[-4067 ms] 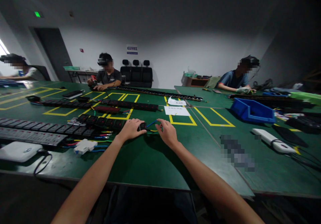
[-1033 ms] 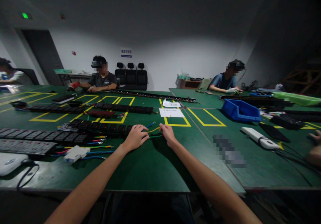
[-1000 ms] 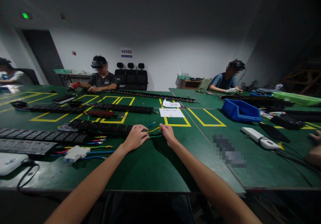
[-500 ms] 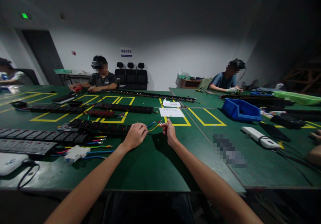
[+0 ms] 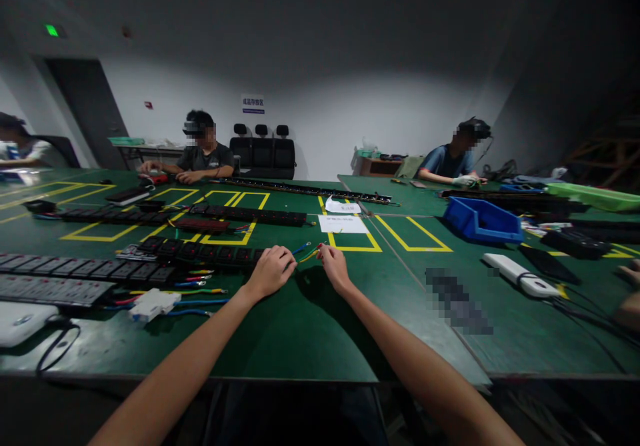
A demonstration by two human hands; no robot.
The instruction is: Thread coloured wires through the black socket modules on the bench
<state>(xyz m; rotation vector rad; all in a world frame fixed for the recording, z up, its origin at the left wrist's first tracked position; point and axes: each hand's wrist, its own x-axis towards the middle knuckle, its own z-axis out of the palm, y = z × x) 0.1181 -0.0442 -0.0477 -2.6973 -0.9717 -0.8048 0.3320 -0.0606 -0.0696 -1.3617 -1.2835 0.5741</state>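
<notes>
My left hand is wrapped over the right end of a black power strip lying on the green table. Blue and yellow-green wires with ring terminals come out past my fingers. At their free ends, my right hand pinches a yellow-green wire between thumb and fingertips; a red wire tip shows there too. The blue wire's terminal stays outside the pinch. To the left lie grey power strips, and a white plug-like block rests against their loose wires.
Beyond my hands are white paper labels and more black strips. A blue bin, a white power bank and a blurred-out dark object lie right. Co-workers sit across the table.
My right hand has closed its thumb and fingers onto the wire ends, where it was beside them before. The left hand stays on the strip. A co-worker's red tool has lowered.
</notes>
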